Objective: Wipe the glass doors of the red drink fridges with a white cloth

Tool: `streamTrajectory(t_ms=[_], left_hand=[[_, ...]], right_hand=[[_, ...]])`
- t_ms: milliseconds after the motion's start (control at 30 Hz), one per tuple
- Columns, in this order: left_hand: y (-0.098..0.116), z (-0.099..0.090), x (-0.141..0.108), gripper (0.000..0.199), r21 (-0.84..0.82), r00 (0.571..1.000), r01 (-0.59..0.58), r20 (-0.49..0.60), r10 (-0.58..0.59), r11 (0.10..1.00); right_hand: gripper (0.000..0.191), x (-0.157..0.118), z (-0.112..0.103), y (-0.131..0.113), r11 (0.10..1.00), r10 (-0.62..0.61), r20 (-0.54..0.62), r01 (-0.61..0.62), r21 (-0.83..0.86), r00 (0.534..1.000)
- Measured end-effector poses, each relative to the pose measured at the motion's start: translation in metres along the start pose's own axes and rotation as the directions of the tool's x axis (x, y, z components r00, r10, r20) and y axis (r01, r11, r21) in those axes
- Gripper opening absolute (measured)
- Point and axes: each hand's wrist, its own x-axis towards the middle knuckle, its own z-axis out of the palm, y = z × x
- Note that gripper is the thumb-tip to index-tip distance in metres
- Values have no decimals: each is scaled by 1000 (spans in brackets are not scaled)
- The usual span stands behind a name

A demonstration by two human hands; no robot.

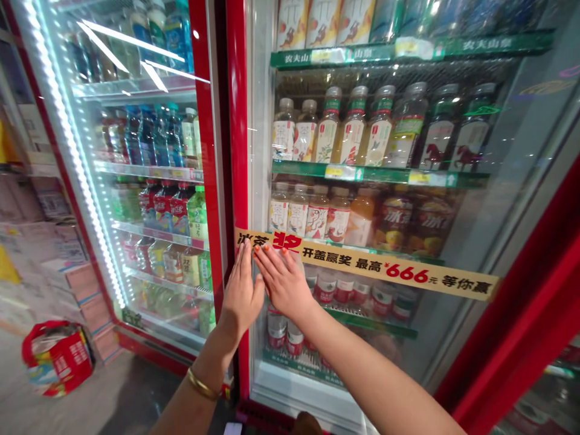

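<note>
A long tan promotional strip with black and red lettering runs across the glass door of a red-framed drinks cooler. My left hand lies flat at the strip's left end, over the red door frame, with its fingers extended. Beside it, my right hand reaches across from the right, fingers straight over the strip and covering part of its lettering. The two hands are close together near the thumbs. Neither holds anything. A gold bangle circles my left wrist.
Behind the glass, bottled drinks fill several shelves. A second lit cooler stands to the left. Stacked cartons and a red bag-like package are on the floor at far left. Another red frame slants along the right.
</note>
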Motion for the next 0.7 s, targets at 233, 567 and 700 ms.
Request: streamTrajectory(t_ms=[233, 567, 700], left_hand=[[6, -4, -1, 71, -30, 998, -63, 12, 63, 998], [14, 5, -9, 73, 78, 997, -39, 64, 34, 996], [39, 1, 0, 74, 79, 995, -61, 88, 54, 995]], right_hand=[[81, -17, -28, 18, 964, 265, -16, -265, -19, 964], [79, -62, -6, -9, 977, 211, -12, -211, -14, 977], [92, -80, -43, 36, 872, 475, -114, -484, -76, 873]])
